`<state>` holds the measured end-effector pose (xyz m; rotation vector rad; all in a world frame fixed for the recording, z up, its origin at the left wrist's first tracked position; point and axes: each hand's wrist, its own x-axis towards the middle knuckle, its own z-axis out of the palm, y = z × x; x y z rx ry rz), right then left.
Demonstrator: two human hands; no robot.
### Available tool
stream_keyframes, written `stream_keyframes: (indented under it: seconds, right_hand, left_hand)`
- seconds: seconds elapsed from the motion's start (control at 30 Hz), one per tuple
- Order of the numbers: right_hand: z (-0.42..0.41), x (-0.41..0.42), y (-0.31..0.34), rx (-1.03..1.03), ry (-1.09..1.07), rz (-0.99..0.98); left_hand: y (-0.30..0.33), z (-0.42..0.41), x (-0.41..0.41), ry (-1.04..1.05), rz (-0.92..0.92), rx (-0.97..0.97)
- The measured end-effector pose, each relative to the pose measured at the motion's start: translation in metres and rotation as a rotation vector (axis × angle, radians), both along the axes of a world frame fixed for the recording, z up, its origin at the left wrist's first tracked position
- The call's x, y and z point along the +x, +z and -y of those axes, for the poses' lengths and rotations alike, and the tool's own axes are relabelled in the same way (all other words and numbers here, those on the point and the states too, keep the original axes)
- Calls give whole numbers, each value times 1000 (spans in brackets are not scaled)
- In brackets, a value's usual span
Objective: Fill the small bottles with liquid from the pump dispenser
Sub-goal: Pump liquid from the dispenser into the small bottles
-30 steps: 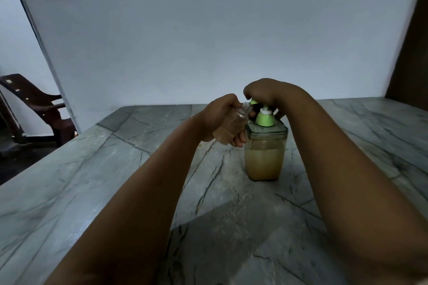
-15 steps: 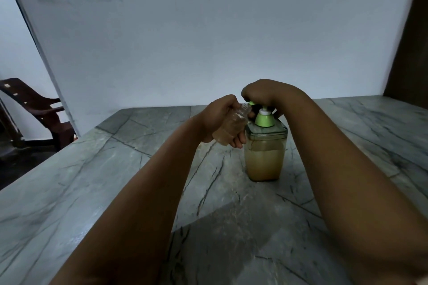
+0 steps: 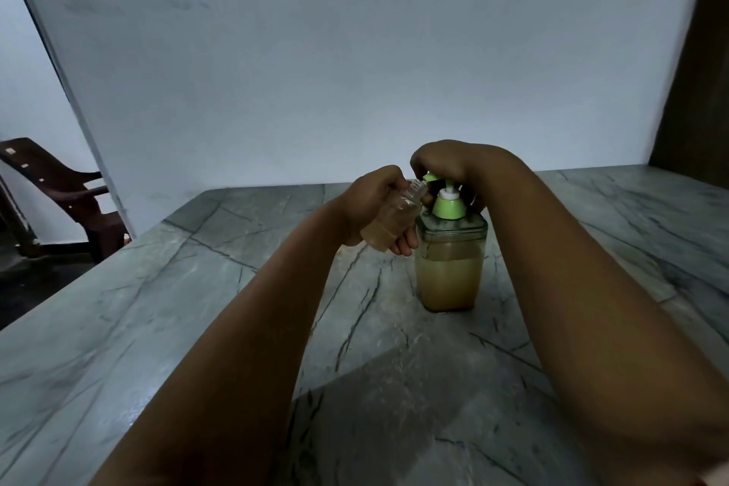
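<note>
Mid-frame, left hand (image 3: 372, 205) is gripping a tilted small bottle (image 3: 392, 223) holding yellowish liquid; right hand (image 3: 445, 166) is curling over the half-full pump dispenser (image 3: 449, 268).

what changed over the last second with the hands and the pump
The pump head has risen a little: more of its white stem shows above the green collar now, and the right hand on top has come up with it. The left hand still grips the small bottle, tilted, its mouth at the spout. The dispenser has not shifted on the table.
</note>
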<state>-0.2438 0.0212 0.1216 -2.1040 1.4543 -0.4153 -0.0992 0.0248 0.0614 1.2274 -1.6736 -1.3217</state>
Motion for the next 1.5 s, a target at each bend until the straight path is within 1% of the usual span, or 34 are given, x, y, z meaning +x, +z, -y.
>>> stream_keyframes:
  seconds: [0.17,0.3,0.4,0.57,0.67,0.87,1.03,1.3,1.5]
  right_hand:
    - [-1,1,-4,-7,-13,-45]
    - [2,1,-2,-25,-38,72]
    - [4,3,-2,-16,-52,113]
    - [3,2,-4,-26,-40,-14]
    - [2,4,-5,-30,-31,-32]
    - [1,-2,0,58,-53,158]
    - [1,2,-1,29,-40,56]
    - [2,3,-6,-19,-35,7]
    - [7,-1,1,37,-53,79]
  left_hand:
    - [0,1,0,-9,-19,11]
    - [1,0,-1,-4,-14,13]
    - [1,0,0,-6,-17,12]
    - [0,1,-1,0,-31,6]
    - [0,0,-1,9,-32,16]
    - [1,-3,-1,-8,-9,-6]
    - [0,-3,-2,3,-26,-6]
    - [-1,-3,-1,-14,-48,14]
    - [0,-3,-1,-16,-54,17]
